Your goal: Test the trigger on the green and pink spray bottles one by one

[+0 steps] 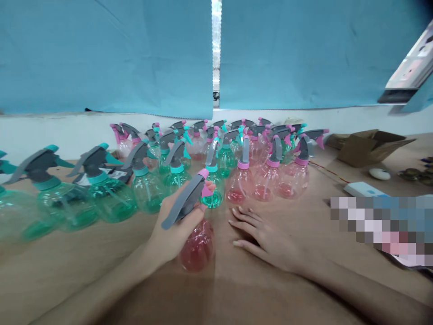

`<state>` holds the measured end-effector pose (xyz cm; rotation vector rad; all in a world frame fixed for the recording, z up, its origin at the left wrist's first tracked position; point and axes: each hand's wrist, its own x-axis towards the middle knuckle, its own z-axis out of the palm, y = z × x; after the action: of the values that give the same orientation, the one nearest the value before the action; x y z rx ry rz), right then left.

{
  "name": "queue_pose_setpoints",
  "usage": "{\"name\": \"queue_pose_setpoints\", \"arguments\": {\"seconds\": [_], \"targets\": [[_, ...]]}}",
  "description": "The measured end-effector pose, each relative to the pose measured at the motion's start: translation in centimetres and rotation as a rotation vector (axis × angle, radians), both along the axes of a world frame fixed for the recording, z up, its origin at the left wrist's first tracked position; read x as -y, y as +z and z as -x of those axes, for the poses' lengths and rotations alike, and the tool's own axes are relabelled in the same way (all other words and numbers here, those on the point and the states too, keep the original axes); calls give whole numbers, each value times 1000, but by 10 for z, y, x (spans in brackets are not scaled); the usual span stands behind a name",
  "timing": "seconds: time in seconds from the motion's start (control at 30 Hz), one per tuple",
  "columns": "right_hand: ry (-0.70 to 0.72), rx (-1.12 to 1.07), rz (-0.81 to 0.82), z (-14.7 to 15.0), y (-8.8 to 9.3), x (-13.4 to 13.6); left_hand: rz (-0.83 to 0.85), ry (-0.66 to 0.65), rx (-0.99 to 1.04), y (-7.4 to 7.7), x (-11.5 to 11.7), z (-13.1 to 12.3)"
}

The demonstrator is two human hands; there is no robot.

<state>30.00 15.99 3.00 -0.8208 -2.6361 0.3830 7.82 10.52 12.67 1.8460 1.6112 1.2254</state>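
Note:
A pink spray bottle with a grey and pink trigger head stands near the middle of the table. My left hand is wrapped round its neck, just under the head. To the right, my right hand lies with its fingers spread on the tabletop, apart from the held bottle. Just beyond it is a row of pink bottles, among them one with a pink collar. A green bottle stands behind the held one, and more green bottles form a row to the left.
Several more spray bottles stand behind, near the white wall. At the right are an open cardboard box, a white oval object, a white and blue box and a blurred-out patch. Blue cloth hangs at the back.

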Motion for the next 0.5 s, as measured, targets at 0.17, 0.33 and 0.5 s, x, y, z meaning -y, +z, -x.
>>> {"name": "queue_pose_setpoints", "arguments": {"seconds": [0.17, 0.33, 0.5], "targets": [[1, -1, 1, 0, -1, -1, 2, 5, 11, 0, 0, 1], [-4, 13, -7, 0, -1, -1, 6, 7, 23, 1, -1, 0], [-7, 29, -7, 0, -1, -1, 22, 4, 30, 0, -1, 0]]}}
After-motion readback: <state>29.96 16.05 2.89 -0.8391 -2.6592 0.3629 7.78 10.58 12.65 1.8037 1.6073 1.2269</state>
